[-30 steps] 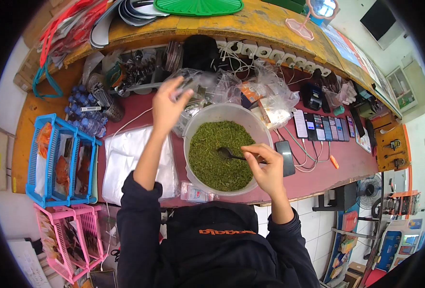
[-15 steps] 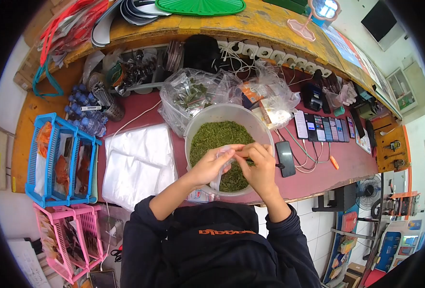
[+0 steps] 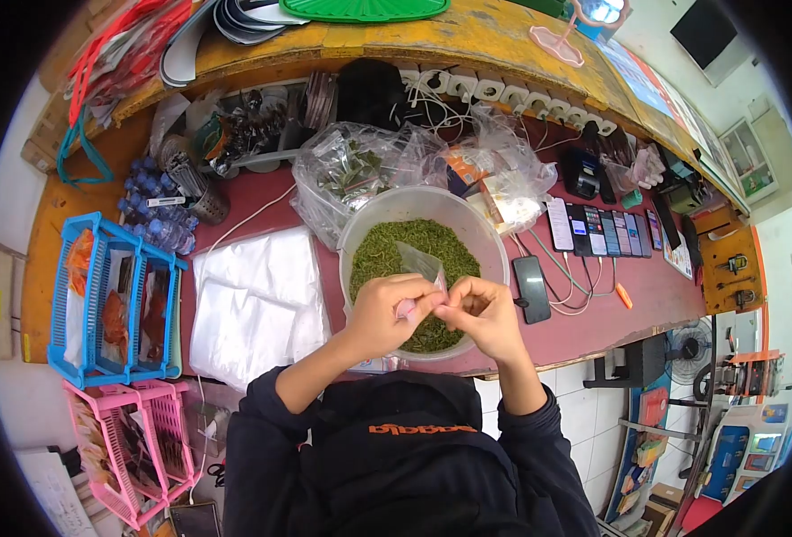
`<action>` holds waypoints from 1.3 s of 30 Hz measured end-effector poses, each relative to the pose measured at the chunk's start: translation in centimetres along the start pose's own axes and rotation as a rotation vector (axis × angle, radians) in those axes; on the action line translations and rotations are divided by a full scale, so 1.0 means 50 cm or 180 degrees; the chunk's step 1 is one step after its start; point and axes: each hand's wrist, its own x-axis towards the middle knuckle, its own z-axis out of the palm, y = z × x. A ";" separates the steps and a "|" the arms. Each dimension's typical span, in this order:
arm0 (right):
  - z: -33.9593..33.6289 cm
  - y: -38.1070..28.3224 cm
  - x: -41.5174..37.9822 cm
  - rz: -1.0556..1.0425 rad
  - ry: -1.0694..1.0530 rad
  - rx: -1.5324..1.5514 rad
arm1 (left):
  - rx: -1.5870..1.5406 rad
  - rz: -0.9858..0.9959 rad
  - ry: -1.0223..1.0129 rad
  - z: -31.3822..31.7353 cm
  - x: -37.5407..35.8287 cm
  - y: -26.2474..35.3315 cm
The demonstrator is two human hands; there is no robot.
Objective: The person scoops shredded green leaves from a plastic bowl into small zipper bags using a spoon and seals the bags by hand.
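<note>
Over a round translucent tub [image 3: 494, 237] of shredded green leaves [image 3: 432, 234], both hands are at a small clear plastic bag [image 3: 423, 263]. My left hand [image 3: 391, 313] is closed around the bag, whose one end sticks up above the fingers. The fingertips of my right hand [image 3: 485, 315] pinch together at the bag's edge, touching the left fingertips. What exactly lies between those fingertips is too small to see. Left of the tub lies a stack of flat clear plastic bags [image 3: 253, 300].
Behind the tub sit a large plastic bag with leaves [image 3: 356, 170] and a bag of small boxes [image 3: 508, 201]. Several phones [image 3: 597, 233] with cables lie to the right, one black phone [image 3: 531, 288] closer. Blue baskets [image 3: 114, 304] and small water bottles [image 3: 159, 210] stand left.
The small bag's end has swung from hanging below my hands to pointing up above them. My left hand has turned and curled over it; the right hand has shifted slightly down and right.
</note>
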 end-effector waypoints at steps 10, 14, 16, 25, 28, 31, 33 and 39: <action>0.007 0.009 0.005 -0.1322 0.0993 -0.2689 | 0.1815 0.0344 0.0237 0.001 -0.029 -0.003; -0.027 0.000 -0.004 -0.0195 0.0313 -0.1689 | 0.1560 0.0201 0.0249 -0.032 -0.002 0.008; -0.036 -0.008 -0.005 -0.0247 0.0328 -0.1229 | 0.1526 -0.0288 -0.0428 -0.060 0.012 0.003; 0.002 -0.042 -0.003 -0.0907 0.0274 -0.2577 | 0.1864 0.0645 -0.0284 -0.010 0.019 -0.013; -0.005 -0.009 0.020 -0.1355 0.0497 -0.2633 | 0.2083 0.0986 -0.0005 -0.021 0.022 -0.033; -0.030 0.041 0.046 -0.1250 0.0859 -0.4194 | 0.2205 0.0883 0.0461 -0.080 0.014 -0.043; -0.033 0.086 0.054 -0.0854 0.0488 -0.4159 | 0.1866 0.0732 0.0630 -0.122 0.002 -0.040; -0.011 0.102 0.114 -0.0756 0.0135 -0.5093 | 0.1209 0.0981 0.1126 -0.161 0.010 -0.032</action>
